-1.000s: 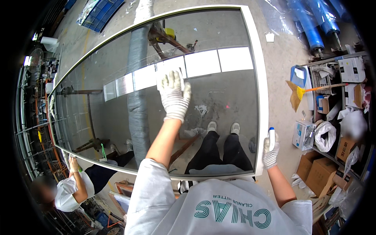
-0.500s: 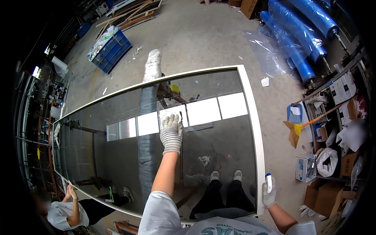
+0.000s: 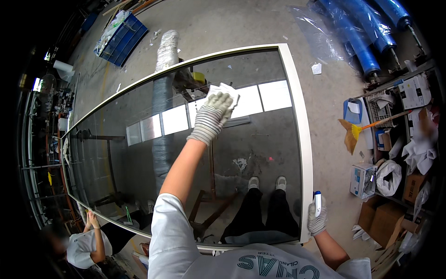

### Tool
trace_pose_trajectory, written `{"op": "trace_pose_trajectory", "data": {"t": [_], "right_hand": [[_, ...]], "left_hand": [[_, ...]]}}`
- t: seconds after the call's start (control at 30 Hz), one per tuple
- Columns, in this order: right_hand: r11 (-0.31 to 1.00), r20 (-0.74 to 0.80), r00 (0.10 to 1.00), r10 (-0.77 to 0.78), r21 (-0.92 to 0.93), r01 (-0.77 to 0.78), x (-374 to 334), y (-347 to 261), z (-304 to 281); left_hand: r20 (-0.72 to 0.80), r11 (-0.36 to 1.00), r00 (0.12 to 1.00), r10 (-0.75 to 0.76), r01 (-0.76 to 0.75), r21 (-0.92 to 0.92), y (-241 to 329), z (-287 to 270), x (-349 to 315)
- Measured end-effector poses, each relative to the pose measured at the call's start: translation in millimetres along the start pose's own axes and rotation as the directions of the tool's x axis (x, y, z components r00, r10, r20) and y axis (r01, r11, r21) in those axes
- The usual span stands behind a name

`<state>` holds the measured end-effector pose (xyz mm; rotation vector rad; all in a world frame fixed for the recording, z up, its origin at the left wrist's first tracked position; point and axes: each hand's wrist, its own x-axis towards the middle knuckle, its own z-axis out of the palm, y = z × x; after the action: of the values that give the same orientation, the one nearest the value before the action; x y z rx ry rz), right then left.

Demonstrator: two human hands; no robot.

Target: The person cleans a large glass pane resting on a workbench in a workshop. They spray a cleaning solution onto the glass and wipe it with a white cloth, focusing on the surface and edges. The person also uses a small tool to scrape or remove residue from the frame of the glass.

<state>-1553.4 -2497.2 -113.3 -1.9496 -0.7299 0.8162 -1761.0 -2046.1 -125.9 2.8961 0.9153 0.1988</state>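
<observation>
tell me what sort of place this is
Probably a workshop or small factory: a large framed glass panel lies raised above the grey floor, with big blue rolls and cardboard boxes nearby.

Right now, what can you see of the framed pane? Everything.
The pane is a large rectangle of dark, see-through glass-like sheet in a slim white frame. It lies roughly level above the floor, reflecting a row of bright rectangles. The gloved left hand holds a white cloth against its upper middle. The gloved right hand is at its right edge; contact is unclear.
</observation>
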Motion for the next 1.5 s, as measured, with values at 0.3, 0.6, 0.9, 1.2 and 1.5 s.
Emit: {"op": "trace_pose_trajectory", "data": {"t": [0.3, 0.6, 0.9, 1.2, 1.5], "right_hand": [[0.996, 0.035, 0.998, 0.046, 0.071, -0.049, 3.1, 8.1, -3.4], [0.995, 0.048, 0.997, 0.059, 0.079, -0.063, 3.7, 12.5, -2.9], [0.992, -0.012, 0.995, -0.096, -0.086, 0.095, 1.5, 2.4, 0.2], [0.993, -0.070, 0.991, -0.111, -0.046, 0.108, 9.1, 30.0, 0.3], [0.961, -0.072, 0.970, -0.231, 0.140, 0.239, 23.8, 67.9, -0.7]], "left_hand": [[-0.263, 0.695, 0.719, -0.643, 0.692, 0.196, -48.7, 22.6, 129.0], [-0.108, 0.997, 0.992, -0.069, 0.066, -0.033, 105.2, 32.3, 158.9], [-0.121, 0.881, 0.951, 0.285, -0.309, -0.359, 245.3, 20.0, -73.3], [-0.007, 0.707, 0.879, 0.478, -0.389, -0.591, 321.7, 0.1, -248.3], [-0.103, 0.732, 0.962, 0.252, -0.260, -0.629, 341.3, 1.8, -291.8]]}}
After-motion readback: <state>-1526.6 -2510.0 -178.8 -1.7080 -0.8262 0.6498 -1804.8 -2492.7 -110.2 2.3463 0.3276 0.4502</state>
